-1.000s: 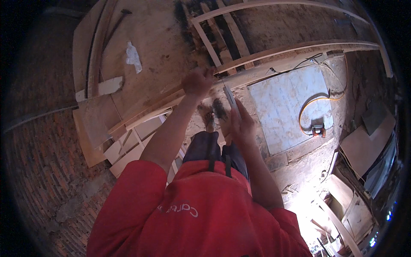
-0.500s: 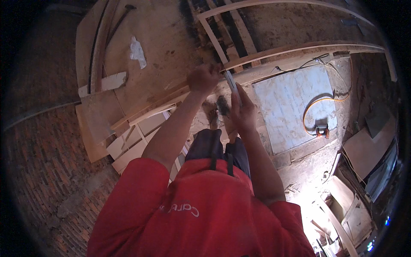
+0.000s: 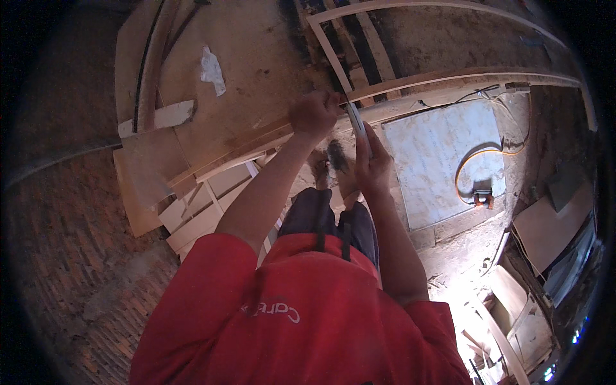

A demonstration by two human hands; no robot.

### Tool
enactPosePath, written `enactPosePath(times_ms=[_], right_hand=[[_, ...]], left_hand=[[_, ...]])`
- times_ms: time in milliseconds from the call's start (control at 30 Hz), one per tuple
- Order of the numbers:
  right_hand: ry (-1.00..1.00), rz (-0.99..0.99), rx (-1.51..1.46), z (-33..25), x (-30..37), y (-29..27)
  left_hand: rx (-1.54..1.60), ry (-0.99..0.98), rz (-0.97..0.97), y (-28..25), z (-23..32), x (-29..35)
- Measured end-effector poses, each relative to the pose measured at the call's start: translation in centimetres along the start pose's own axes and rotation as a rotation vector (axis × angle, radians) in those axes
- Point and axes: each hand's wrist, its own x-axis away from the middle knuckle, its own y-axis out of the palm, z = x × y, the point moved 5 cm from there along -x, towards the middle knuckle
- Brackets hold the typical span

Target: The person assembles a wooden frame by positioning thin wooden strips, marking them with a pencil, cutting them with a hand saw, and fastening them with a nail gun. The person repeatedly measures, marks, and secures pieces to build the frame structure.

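Note:
A slim, greyish-white hand tool [image 3: 356, 123] points away from me, its far tip at the near left corner of a light wooden frame [image 3: 410, 81]. My right hand [image 3: 374, 165] is wrapped round the tool's near end; its exact kind is unclear. Just left of that corner is my left hand [image 3: 313, 117], its fingers drawn together close to the tool's tip. Whatever those fingers pinch is too small and dark to make out. The frame lies on the worn wooden workbench [image 3: 256, 61], along its near edge.
A crumpled white scrap [image 3: 212, 72] and wooden strips lie on the bench's left side. To the right, a pale board [image 3: 443, 160] carries an orange-and-black device [image 3: 482, 197] with an orange cord. Wood panels [image 3: 555, 221] lean at far right, and a brick surface [image 3: 83, 269] spreads left.
The whole view has shifted slightly, so bench and frame sit a little further right. Both hands keep nearly the same place at the frame's corner, and the tool remains in my right hand.

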Motion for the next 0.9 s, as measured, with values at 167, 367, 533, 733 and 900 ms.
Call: enactPosePath(times_ms=[167, 367, 533, 733, 900], right_hand=[[-0.191, 0.069, 0.197, 0.7, 6.5, -2.8], [-0.045, 0.082, 0.001, 0.1, 6.8, -3.5], [-0.131, 0.085, 0.022, 1.6, 0.5, -0.3], [-0.251, 0.107, 0.212, 3.3, 10.6, -4.2], [-0.165, 0.05, 0.152, 3.6, 6.9, -3.5]], left_hand=[[0.068, 0.074, 0.066, 1.1, -1.1, -0.4], [0.098, 0.134, 0.112, 1.4, -1.3, -0.2], [0.01, 0.119, 0.071, 1.0, -0.6, -0.5], [0.048, 0.146, 0.113, 2.0, -1.9, -0.4], [0.008, 0.176, 0.136, 2.2, -1.5, -0.5]])
